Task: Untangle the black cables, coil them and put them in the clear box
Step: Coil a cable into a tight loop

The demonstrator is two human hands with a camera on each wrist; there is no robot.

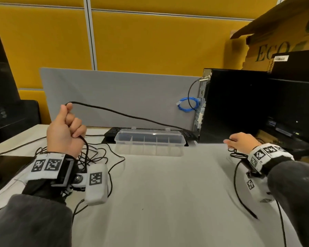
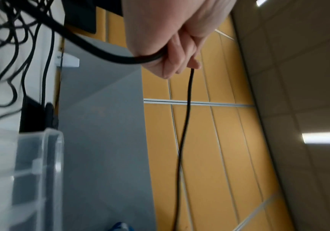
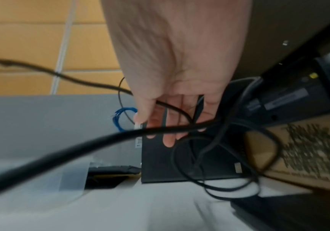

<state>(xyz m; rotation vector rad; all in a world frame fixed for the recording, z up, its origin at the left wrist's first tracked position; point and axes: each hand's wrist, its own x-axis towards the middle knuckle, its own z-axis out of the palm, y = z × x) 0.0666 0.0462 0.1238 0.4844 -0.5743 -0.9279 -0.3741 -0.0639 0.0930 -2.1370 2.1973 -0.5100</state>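
Note:
My left hand (image 1: 66,129) is raised in a fist over the left of the table and grips a black cable (image 1: 132,115). From the fist (image 2: 172,46) this cable (image 2: 187,101) sags to the right, toward my right hand (image 1: 239,141). Below the left hand a tangle of black cables (image 1: 95,155) lies on the white table top. In the right wrist view the right hand (image 3: 175,78) has straight fingers, and the cable (image 3: 172,107) runs under the thumb and across the palm. Loose loops (image 3: 229,189) lie below that hand. The clear box (image 1: 150,150) stands open at the table's far middle.
A black computer tower (image 1: 230,104) stands just behind the right hand, with a blue cable (image 1: 187,104) coiled at its back. A grey divider (image 1: 114,97) closes the far side, with a black keyboard (image 1: 111,132) in front of it. Cardboard (image 1: 275,32) and black equipment (image 1: 4,104) flank the table.

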